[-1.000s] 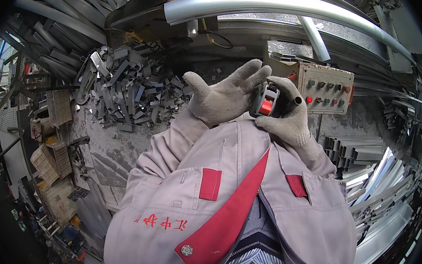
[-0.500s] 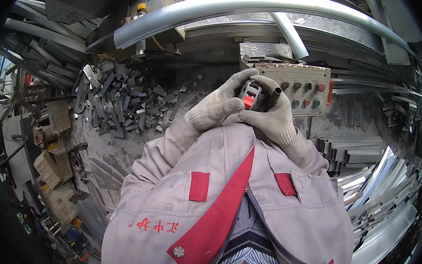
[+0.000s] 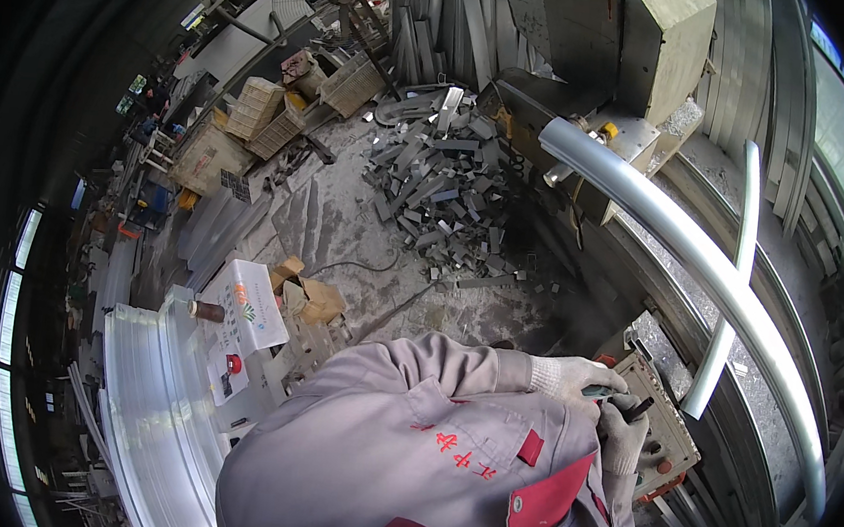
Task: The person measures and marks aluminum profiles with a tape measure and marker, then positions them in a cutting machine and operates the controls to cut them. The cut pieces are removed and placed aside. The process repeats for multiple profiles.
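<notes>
In front of my chest my two gloved hands are close together. My left hand (image 3: 577, 380) is curled round a small tape measure (image 3: 599, 390); only a greenish sliver of it shows now between the gloves. My right hand (image 3: 622, 440) is closed beside it, with a short dark tube (image 3: 638, 410) sticking out past its fingers. A control box (image 3: 671, 426) with knobs and buttons stands just beyond my hands, partly hidden by the right one.
A long curved silver profile (image 3: 686, 231) crosses at the right, over a thinner strip (image 3: 724, 340). Metal offcuts (image 3: 443, 190) are heaped on the floor. At the left are stacked crates (image 3: 255, 108), a white box (image 3: 256, 304) and a bundle of long silver profiles (image 3: 155, 391).
My view has swung left, so my hands and the control box now appear lower right. The tape measure's grey and red face has turned out of sight. Both hands stay closed together.
</notes>
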Motion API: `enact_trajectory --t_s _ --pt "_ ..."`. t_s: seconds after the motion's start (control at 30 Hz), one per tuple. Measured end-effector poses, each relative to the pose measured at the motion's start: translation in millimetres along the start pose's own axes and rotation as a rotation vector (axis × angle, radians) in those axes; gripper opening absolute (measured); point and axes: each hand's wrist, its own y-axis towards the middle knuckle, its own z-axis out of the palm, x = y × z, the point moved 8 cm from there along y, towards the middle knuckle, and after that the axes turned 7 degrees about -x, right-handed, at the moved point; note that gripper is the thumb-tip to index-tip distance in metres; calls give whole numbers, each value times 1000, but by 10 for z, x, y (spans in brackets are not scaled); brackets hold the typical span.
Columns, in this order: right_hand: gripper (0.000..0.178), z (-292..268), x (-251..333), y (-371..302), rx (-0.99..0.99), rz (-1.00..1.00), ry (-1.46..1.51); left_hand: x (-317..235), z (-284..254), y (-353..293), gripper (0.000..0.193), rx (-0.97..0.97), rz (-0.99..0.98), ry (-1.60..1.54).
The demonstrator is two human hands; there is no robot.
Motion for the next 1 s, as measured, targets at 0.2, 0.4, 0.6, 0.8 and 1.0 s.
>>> enact_trajectory --t_s 0.2,0.4,0.6,0.8,1.0 --pt "10 45 255 -38 -1 -79 3 -18 -153 -13 51 -62 64 17" --pt "38 -972 1249 -319 258 -608 465 186 -472 -94 31 -191 -61 200" --pt "28 -1894 1653 -558 99 -726 752 350 -698 -203 32 -54 -171 318" --pt "75 -1235 1719 -469 250 -746 747 516 -1113 -315 29 -421 -156 222" --pt "78 -1244 2130 -562 490 -993 1027 1049 -1252 -475 18 -447 -410 -419"
